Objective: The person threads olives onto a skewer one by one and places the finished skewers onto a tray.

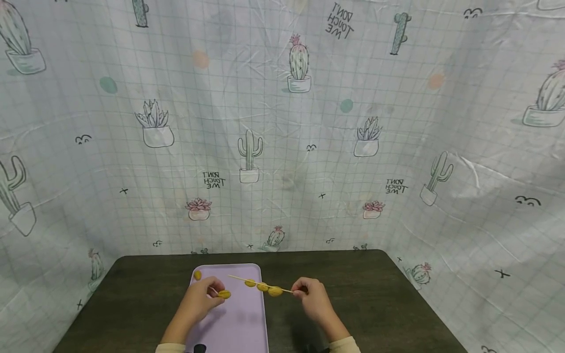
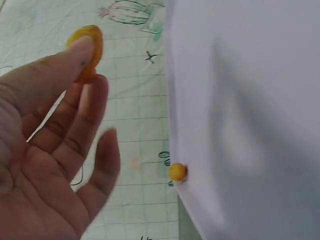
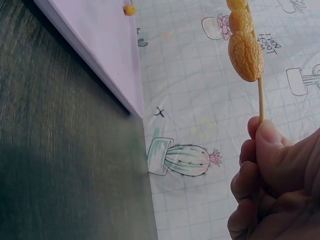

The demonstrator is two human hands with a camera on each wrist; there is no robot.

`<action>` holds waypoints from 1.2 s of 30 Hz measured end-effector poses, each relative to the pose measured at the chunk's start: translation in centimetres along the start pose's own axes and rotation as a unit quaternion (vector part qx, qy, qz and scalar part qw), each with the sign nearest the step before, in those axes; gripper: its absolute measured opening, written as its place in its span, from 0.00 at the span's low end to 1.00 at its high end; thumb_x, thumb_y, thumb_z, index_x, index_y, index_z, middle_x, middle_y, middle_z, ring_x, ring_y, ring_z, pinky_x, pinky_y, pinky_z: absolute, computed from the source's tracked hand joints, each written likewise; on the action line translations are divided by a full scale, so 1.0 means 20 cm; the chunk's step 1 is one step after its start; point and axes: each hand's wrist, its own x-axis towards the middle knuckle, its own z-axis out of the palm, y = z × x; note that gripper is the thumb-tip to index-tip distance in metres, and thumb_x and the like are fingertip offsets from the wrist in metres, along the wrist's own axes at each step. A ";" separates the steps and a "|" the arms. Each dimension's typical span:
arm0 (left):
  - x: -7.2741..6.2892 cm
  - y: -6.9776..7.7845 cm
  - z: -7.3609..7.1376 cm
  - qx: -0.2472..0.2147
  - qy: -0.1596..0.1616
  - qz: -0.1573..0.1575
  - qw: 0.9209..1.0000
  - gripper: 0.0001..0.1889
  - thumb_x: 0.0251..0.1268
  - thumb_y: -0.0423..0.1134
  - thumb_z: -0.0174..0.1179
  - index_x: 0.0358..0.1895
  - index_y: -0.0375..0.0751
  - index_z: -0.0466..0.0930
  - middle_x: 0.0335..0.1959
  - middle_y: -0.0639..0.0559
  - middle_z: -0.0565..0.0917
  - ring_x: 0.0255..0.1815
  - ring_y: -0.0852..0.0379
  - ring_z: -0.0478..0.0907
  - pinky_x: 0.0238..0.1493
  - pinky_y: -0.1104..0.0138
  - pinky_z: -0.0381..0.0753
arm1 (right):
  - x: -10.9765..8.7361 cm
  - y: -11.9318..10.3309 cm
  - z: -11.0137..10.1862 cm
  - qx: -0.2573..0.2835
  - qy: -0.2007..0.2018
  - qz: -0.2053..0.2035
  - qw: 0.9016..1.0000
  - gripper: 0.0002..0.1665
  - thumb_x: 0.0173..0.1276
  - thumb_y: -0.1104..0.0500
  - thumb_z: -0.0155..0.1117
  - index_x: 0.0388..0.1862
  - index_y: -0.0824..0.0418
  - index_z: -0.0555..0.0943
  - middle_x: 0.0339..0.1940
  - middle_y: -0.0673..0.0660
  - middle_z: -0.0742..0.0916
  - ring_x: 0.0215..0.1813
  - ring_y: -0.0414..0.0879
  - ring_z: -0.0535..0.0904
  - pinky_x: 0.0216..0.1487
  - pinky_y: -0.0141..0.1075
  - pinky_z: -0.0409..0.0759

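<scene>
My left hand (image 1: 199,298) pinches a small oval yellow fruit (image 1: 224,294) between thumb and fingers above the lilac tray (image 1: 244,321). In the left wrist view this fruit (image 2: 96,52) looks smooth and orange-yellow. To the right of the tray, my right hand (image 1: 314,300) grips the end of a thin wooden skewer (image 1: 287,290). Three yellow fruits are threaded on it, the nearest fruit (image 3: 246,57) wrinkled in the right wrist view. The bare tip of the skewer points left over the tray. Another loose fruit (image 1: 197,275) lies in the tray's far left corner.
The tray lies on a dark wooden table (image 1: 362,299). A pale checked curtain (image 1: 282,196) with cactus prints hangs behind the table and along both sides. A small black object (image 1: 200,348) shows at the bottom edge near the left sleeve.
</scene>
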 end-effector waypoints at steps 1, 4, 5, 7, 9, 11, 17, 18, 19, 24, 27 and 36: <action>0.00 0.01 -0.01 -0.006 0.004 0.001 1.000 0.13 0.50 0.25 0.76 0.32 0.43 0.82 0.31 0.56 0.83 0.33 0.60 0.78 0.34 0.66 0.78 | 0.00 0.00 0.00 0.000 0.000 0.002 1.000 0.07 0.65 0.71 0.68 0.29 0.62 0.84 0.29 0.50 0.85 0.31 0.41 0.77 0.31 0.34 0.77; 0.00 0.03 -0.03 -0.018 0.015 0.008 1.000 0.13 0.51 0.25 0.75 0.34 0.44 0.83 0.33 0.56 0.84 0.35 0.59 0.80 0.37 0.66 0.82 | 0.00 0.01 -0.01 0.001 -0.001 -0.003 1.000 0.06 0.65 0.71 0.68 0.30 0.64 0.84 0.29 0.50 0.85 0.31 0.42 0.77 0.31 0.35 0.77; 0.00 0.04 -0.04 -0.024 0.017 0.010 1.000 0.13 0.51 0.25 0.75 0.34 0.44 0.83 0.34 0.56 0.84 0.35 0.59 0.80 0.38 0.67 0.82 | 0.00 0.01 -0.01 0.004 -0.001 0.001 1.000 0.06 0.65 0.72 0.68 0.30 0.64 0.84 0.29 0.50 0.85 0.31 0.42 0.78 0.31 0.34 0.77; -0.01 0.05 -0.05 -0.029 0.020 0.015 0.999 0.13 0.51 0.24 0.75 0.34 0.44 0.83 0.33 0.56 0.85 0.35 0.59 0.80 0.39 0.67 0.83 | 0.00 0.01 -0.01 0.004 -0.001 -0.004 1.000 0.05 0.64 0.72 0.68 0.30 0.65 0.84 0.29 0.50 0.85 0.31 0.42 0.78 0.31 0.34 0.77; -0.01 0.06 -0.06 -0.035 0.024 0.015 0.999 0.13 0.51 0.24 0.75 0.34 0.45 0.84 0.33 0.56 0.84 0.35 0.60 0.80 0.39 0.67 0.83 | 0.00 0.01 0.00 0.006 -0.001 -0.006 1.000 0.05 0.64 0.72 0.68 0.30 0.66 0.84 0.29 0.50 0.85 0.31 0.44 0.78 0.31 0.34 0.77; -0.01 0.07 -0.07 -0.039 0.028 0.015 0.999 0.13 0.51 0.24 0.75 0.35 0.45 0.85 0.33 0.57 0.84 0.35 0.60 0.80 0.39 0.68 0.83 | 0.00 0.00 0.00 0.007 -0.002 -0.008 1.000 0.05 0.64 0.72 0.68 0.30 0.65 0.84 0.28 0.51 0.85 0.32 0.46 0.79 0.30 0.34 0.77; -0.01 0.09 -0.10 -0.050 0.029 0.018 0.998 0.13 0.53 0.24 0.74 0.36 0.45 0.85 0.34 0.57 0.85 0.37 0.59 0.81 0.39 0.69 0.83 | -0.01 0.01 0.00 0.004 -0.004 -0.016 1.000 0.06 0.63 0.72 0.69 0.29 0.65 0.84 0.28 0.51 0.85 0.31 0.45 0.78 0.30 0.34 0.76; -0.01 0.10 -0.10 -0.051 0.029 0.020 0.998 0.12 0.53 0.24 0.73 0.36 0.45 0.85 0.34 0.57 0.85 0.37 0.59 0.81 0.39 0.69 0.83 | -0.01 0.01 0.00 0.004 -0.005 -0.017 1.000 0.06 0.63 0.72 0.69 0.29 0.65 0.84 0.28 0.51 0.85 0.30 0.44 0.77 0.30 0.34 0.76; -0.01 0.10 -0.11 -0.052 0.028 0.022 0.998 0.12 0.53 0.24 0.73 0.37 0.45 0.85 0.34 0.57 0.85 0.37 0.59 0.81 0.39 0.69 0.83 | -0.01 0.01 0.00 0.004 -0.006 -0.017 1.000 0.06 0.63 0.72 0.69 0.29 0.64 0.83 0.28 0.51 0.85 0.30 0.43 0.77 0.30 0.34 0.75; -0.02 0.12 -0.13 -0.060 0.020 0.038 0.997 0.12 0.54 0.25 0.73 0.39 0.43 0.85 0.35 0.57 0.86 0.38 0.58 0.83 0.40 0.69 0.83 | -0.02 0.01 0.00 0.001 -0.010 -0.014 1.000 0.07 0.63 0.72 0.70 0.28 0.62 0.83 0.28 0.51 0.85 0.30 0.41 0.76 0.30 0.34 0.76; -0.02 0.12 -0.14 -0.064 0.016 0.050 0.997 0.13 0.53 0.24 0.73 0.39 0.43 0.86 0.35 0.56 0.87 0.38 0.57 0.83 0.41 0.69 0.84 | -0.02 0.01 0.00 -0.001 -0.010 -0.012 1.000 0.07 0.63 0.72 0.70 0.28 0.63 0.84 0.28 0.51 0.85 0.30 0.42 0.76 0.30 0.34 0.76; -0.02 0.14 -0.15 -0.067 0.023 0.057 0.996 0.14 0.50 0.22 0.74 0.37 0.43 0.87 0.34 0.55 0.87 0.37 0.56 0.83 0.40 0.68 0.85 | -0.02 -0.01 0.00 -0.020 0.003 -0.026 0.999 0.09 0.61 0.74 0.70 0.27 0.63 0.84 0.26 0.50 0.85 0.28 0.39 0.75 0.28 0.33 0.75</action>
